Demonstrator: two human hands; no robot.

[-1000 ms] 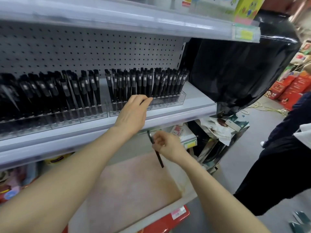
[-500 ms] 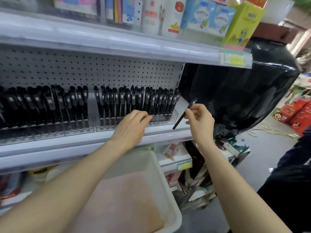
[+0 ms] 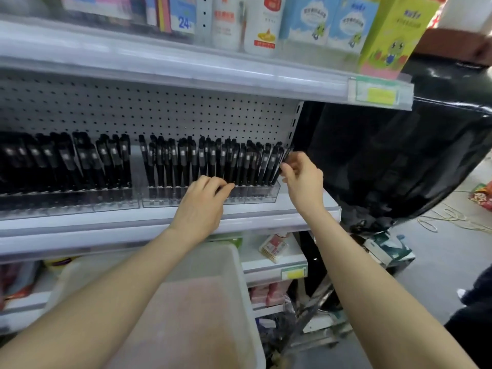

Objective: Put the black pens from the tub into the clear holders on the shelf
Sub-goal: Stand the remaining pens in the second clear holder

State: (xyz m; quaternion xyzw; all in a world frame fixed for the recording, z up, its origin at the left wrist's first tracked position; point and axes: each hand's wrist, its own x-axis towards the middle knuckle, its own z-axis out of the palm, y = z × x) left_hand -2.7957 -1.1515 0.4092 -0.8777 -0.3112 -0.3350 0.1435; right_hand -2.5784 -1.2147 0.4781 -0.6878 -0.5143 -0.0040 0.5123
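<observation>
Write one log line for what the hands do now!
right hand: pinching black pen at right end of clear plastic holder | left hand: touching holder front

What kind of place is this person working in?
Most likely a shop, perhaps its stationery aisle: rows of black pens stand in clear holders on a white shelf, a yellow price tag sits on the shelf edge above, and boxed goods line the top.

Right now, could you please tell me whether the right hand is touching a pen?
Touching. The head view shows the right hand pinching a pen between its fingertips, at the right end of the holder.
</observation>
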